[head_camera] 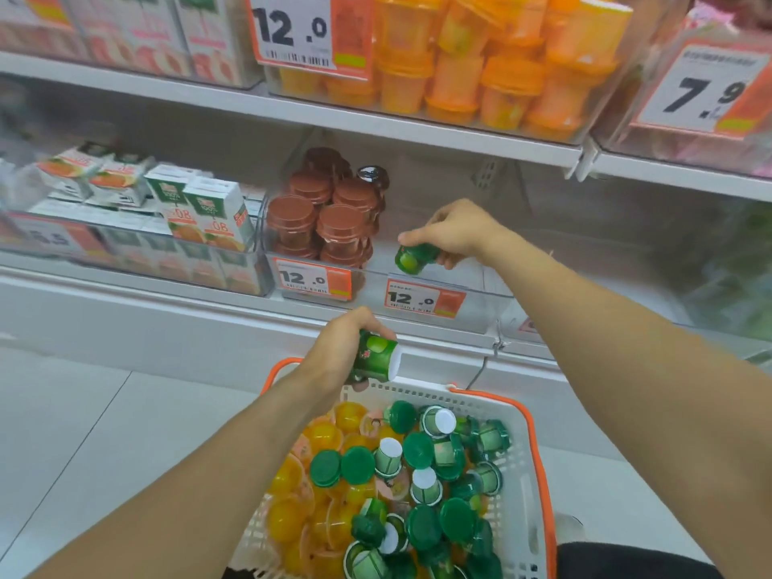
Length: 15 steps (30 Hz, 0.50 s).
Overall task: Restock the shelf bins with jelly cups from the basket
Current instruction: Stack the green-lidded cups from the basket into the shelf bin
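In both hands [453,231], round (glossy) green cups [415,257]

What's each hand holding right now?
Left hand: grips a green jelly cup above the basket.
Right hand: grips another green cup at the clear bin.

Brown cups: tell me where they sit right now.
In the head view, the brown cups are stacked at the left end of the clear bin on the middle shelf, right of the juice cartons.

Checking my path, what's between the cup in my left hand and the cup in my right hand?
In the head view, only the clear bin's front wall with its price tag lies between the left cup and the right cup.
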Each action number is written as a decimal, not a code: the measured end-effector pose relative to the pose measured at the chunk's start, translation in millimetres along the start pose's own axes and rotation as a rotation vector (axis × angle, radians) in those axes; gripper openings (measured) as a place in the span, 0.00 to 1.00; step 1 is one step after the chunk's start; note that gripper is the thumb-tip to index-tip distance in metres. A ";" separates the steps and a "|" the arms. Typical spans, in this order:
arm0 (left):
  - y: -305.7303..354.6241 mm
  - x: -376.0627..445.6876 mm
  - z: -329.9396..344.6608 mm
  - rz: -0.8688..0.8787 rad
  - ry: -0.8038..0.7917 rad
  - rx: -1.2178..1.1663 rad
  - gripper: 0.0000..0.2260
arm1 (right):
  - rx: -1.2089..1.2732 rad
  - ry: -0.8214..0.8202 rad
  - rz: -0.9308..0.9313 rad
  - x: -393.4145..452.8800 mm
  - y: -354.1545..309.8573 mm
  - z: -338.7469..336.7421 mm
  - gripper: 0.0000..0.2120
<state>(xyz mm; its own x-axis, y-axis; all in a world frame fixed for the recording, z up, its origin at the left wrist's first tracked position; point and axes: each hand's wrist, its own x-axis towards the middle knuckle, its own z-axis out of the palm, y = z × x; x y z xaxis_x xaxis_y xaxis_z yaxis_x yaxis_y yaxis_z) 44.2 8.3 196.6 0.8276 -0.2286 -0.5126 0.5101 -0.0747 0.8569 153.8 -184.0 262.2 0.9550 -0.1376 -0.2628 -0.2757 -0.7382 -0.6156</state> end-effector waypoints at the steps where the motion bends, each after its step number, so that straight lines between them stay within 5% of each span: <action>1: -0.8 0.9 -2.1 -0.012 -0.001 0.011 0.09 | -0.070 -0.042 0.021 8.6 -2.9 8.4 0.26; 8: -8.0 7.0 -17.6 0.001 -0.019 0.061 0.15 | -0.171 -0.204 0.055 29.7 -11.4 44.6 0.31; 15: -8.3 5.5 -22.5 -0.007 0.055 0.013 0.18 | -0.159 -0.308 0.053 26.1 -9.5 40.2 0.14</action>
<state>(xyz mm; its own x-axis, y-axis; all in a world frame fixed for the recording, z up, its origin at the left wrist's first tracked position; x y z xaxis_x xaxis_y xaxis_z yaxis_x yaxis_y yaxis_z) 49.8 29.5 185.4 0.8357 -0.1739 -0.5209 0.5135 -0.0888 0.8535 176.9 -154.0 231.3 0.8553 0.0097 -0.5181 -0.2803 -0.8322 -0.4784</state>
